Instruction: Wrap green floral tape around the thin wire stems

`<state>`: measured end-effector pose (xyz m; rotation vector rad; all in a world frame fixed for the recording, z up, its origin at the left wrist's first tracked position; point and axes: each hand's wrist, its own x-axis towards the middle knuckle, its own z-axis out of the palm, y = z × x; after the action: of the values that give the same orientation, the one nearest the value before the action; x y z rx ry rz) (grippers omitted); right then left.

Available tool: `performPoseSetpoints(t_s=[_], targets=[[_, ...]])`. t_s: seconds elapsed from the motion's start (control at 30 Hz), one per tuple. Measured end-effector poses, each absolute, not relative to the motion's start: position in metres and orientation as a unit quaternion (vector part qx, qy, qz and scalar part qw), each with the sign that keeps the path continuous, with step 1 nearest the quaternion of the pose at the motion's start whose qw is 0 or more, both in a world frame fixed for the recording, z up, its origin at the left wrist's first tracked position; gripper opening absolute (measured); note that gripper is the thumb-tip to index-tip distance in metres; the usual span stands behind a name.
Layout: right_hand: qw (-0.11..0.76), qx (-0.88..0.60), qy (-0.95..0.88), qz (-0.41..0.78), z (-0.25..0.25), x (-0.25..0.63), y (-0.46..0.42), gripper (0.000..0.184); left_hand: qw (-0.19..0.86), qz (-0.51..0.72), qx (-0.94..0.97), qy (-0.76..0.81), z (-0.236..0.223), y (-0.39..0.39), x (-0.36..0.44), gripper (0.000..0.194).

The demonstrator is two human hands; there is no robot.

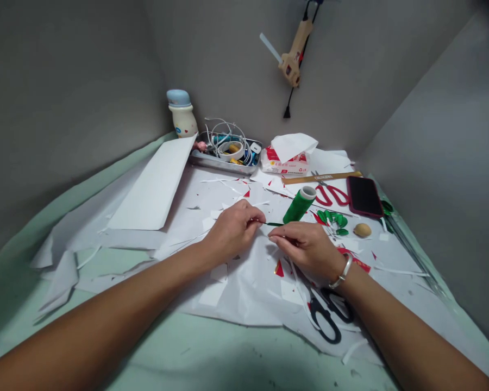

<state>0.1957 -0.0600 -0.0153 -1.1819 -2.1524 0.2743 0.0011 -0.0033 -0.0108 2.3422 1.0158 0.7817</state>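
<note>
Thin green strip [274, 224]: spanning the gap between both hands, running its long axis left to right, almost level across the view, pointing its right end toward the base of the green thread spool [297, 206]. At left hand [237, 225]: pinching the strip's left end in the fingertips. At right hand [309, 247]: curling fingers just beside the strip; whether gripping it, cannot tell.

Silvery bracelet [344, 275] on right wrist [337, 265]
</note>
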Motion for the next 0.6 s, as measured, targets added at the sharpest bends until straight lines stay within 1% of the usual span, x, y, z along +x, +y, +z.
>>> performPoseSetpoints(t_s=[0.1,0.27,0.6], targets=[[0.311,-0.449,-0.832,0.098,-0.0143,0.1953,-0.0606,0.015,0.229,0.275,0.856,0.373,-0.0126,-0.0031,0.0012,0.018],[0.305,-0.448,-0.835,0.097,-0.0128,0.1961,-0.0609,0.015,0.206,0.251,0.875,0.360,-0.0119,-0.0044,0.0013,0.019],[0.297,-0.452,-0.836,0.090,-0.0120,0.1957,-0.0618,0.015,0.247,0.289,0.848,0.369,-0.0046,-0.0067,0.0016,0.018]])
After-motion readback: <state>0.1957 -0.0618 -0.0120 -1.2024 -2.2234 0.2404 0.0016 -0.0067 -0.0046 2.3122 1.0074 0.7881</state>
